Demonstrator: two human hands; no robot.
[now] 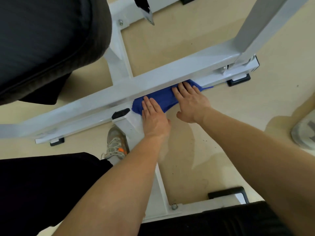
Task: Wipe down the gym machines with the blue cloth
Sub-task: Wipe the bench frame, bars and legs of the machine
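A blue cloth (160,98) lies folded against the near side of a white steel base bar (105,92) of a gym machine, low by the floor. My left hand (153,118) presses flat on the cloth's left end with straight fingers. My right hand (190,101) presses flat on its right part, fingertips reaching the bar's lower edge. A corner of the cloth sticks out to the right of my right hand. Both forearms reach down from the lower frame.
A black padded seat (44,40) overhangs the upper left. A white upright post (260,26) rises at the right end of the bar. Black rubber feet (238,80) sit under the frame. My shoe (115,143) stands on the beige floor (255,108), another black pad (221,222) below.
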